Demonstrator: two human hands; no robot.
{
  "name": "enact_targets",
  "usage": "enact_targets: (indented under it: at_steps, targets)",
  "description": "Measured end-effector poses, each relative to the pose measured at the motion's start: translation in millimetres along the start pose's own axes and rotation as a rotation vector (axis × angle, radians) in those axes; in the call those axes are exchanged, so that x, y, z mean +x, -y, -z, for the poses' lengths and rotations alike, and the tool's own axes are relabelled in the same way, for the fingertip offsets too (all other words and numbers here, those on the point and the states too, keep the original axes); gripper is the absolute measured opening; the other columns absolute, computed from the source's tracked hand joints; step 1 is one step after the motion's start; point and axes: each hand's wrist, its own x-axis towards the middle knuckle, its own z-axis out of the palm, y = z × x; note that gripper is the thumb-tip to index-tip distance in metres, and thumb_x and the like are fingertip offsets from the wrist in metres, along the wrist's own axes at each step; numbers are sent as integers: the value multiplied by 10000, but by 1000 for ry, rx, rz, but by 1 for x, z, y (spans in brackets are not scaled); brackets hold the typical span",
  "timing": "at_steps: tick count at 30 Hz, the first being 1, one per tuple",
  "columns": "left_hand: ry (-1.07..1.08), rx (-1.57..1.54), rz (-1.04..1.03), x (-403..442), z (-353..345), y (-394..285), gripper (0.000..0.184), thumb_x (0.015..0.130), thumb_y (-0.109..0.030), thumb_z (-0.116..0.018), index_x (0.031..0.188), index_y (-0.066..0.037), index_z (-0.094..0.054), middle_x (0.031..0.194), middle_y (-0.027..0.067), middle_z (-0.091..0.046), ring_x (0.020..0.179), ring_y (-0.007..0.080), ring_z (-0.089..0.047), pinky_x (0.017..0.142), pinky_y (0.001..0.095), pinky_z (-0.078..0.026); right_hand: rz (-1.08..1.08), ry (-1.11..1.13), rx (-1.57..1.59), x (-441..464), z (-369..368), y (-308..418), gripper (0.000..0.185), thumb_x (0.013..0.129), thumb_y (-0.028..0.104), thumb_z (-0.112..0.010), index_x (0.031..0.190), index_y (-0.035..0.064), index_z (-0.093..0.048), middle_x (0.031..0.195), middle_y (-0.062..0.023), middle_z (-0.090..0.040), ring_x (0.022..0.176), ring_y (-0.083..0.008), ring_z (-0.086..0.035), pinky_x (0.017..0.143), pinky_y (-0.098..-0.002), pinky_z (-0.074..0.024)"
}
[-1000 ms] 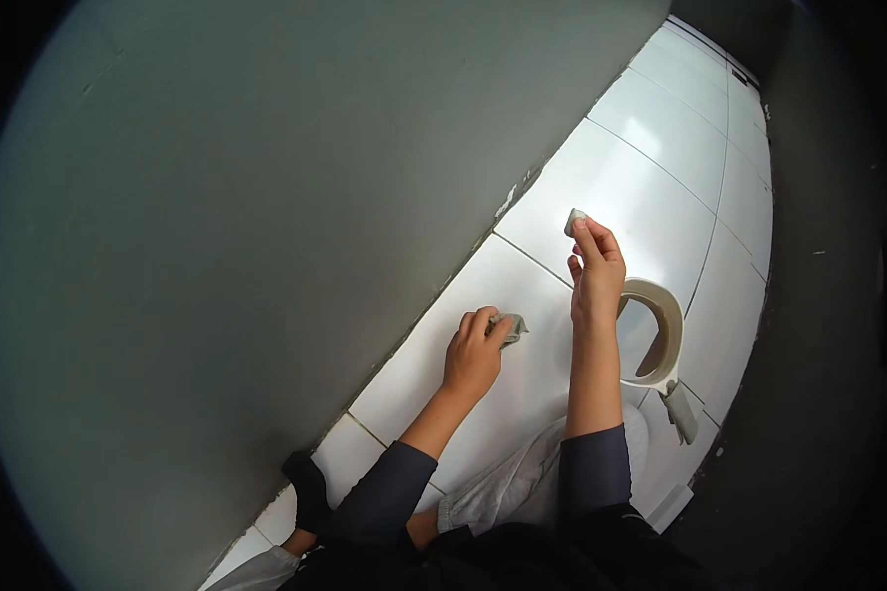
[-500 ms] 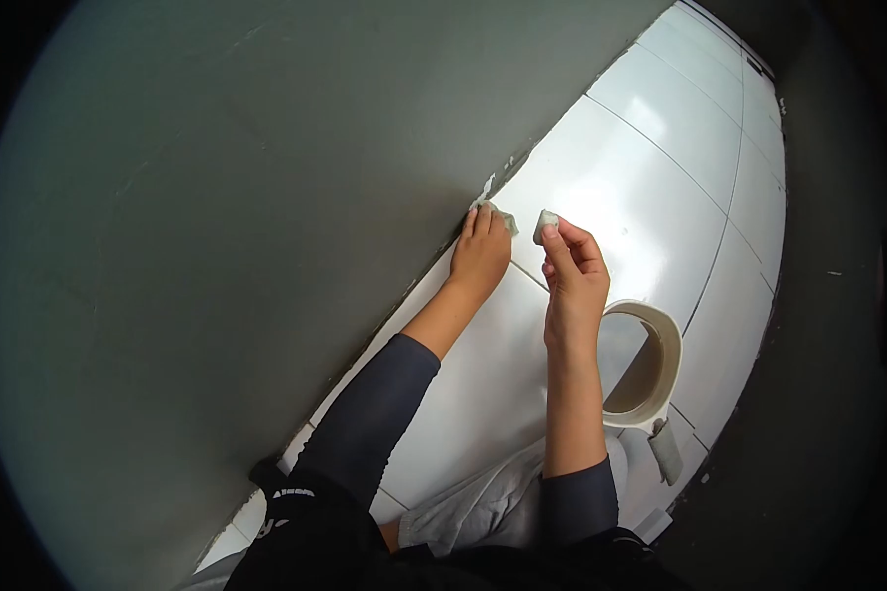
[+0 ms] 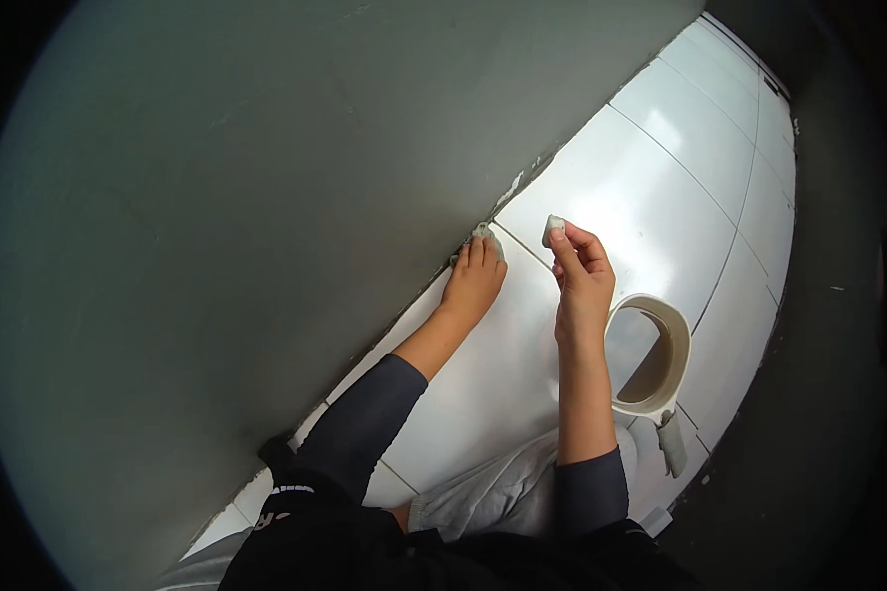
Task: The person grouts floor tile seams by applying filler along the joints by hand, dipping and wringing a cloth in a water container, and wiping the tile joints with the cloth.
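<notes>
My left hand (image 3: 475,279) presses a crumpled grey-green cloth (image 3: 483,232) against the joint where the dark wall (image 3: 266,197) meets the white tiled floor (image 3: 522,325). Its fingers lie over the cloth and cover much of it. To the right, my right hand (image 3: 583,279) is raised above the tiles, pinching a small pale grey block (image 3: 553,230) between thumb and fingers. Beside my right forearm stands a cream-coloured container (image 3: 678,345) with liquid inside.
A rolled grey piece (image 3: 672,445) hangs at the container's lower corner. Another dark wall (image 3: 818,325) borders the floor on the right. My knee in grey trousers (image 3: 493,488) is at the bottom, near a pale object (image 3: 655,520) at the right wall.
My left hand has carried the cloth from the open tile up to the wall's edge, then slightly back down along it. My right hand has moved slightly left and down, still pinching the block.
</notes>
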Motion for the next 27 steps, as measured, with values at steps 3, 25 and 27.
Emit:
enact_targets:
  at_steps: [3,25,27]
  targets:
    - [6,27,17,-18,4,-1,187,820,-130,-560,976,-27,-561,1216,200,-502,1175,322,-465,991,381,-408,-5,-5,-68,0,0,-3,284,814,228,-725,1013,40,-651,876,-18,-655,787,-72,-556,726,-227,-395]
    - [136,28,317,-160,53,-3,131,799,-124,-584,905,-61,-537,1247,156,-488,1186,298,-453,972,368,-427,23,129,-267,-12,-9,-19,289,784,271,-753,965,60,-672,817,18,-634,721,-52,-509,644,-200,-355]
    - [153,46,334,-171,58,-4,133,802,-129,-582,907,-60,-537,1249,159,-485,1185,303,-453,970,372,-429,12,193,-323,-15,-14,-28,282,782,255,-756,961,54,-673,814,20,-629,701,-48,-495,627,-197,-355]
